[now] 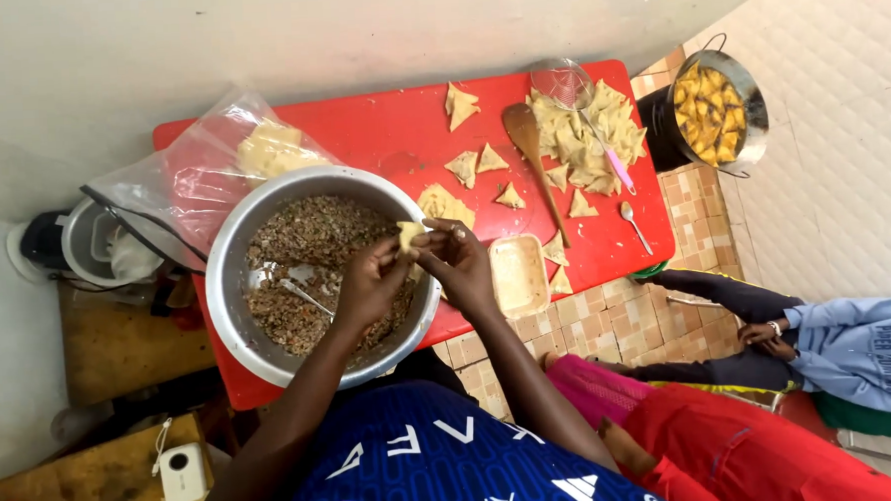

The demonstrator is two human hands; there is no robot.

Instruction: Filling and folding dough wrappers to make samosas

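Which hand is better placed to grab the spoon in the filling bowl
Left, probably. The left hand hangs over the bowl, just beside the spoon. The right hand sits at the bowl's far rim, pinching the pastry.

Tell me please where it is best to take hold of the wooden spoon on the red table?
Grip the wooden spoon at its thin handle end, the end nearer the person, coming from above. That end lies bare on the red table; its bowl lies beside the pile of folded pastries.

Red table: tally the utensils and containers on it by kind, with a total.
Metal bowl: 1
Wooden spoon: 1
Wire skimmer: 1
Metal spoon: 1, plus 1 in the bowl
Small plastic tub: 1
Plastic bag: 1
Total: 7
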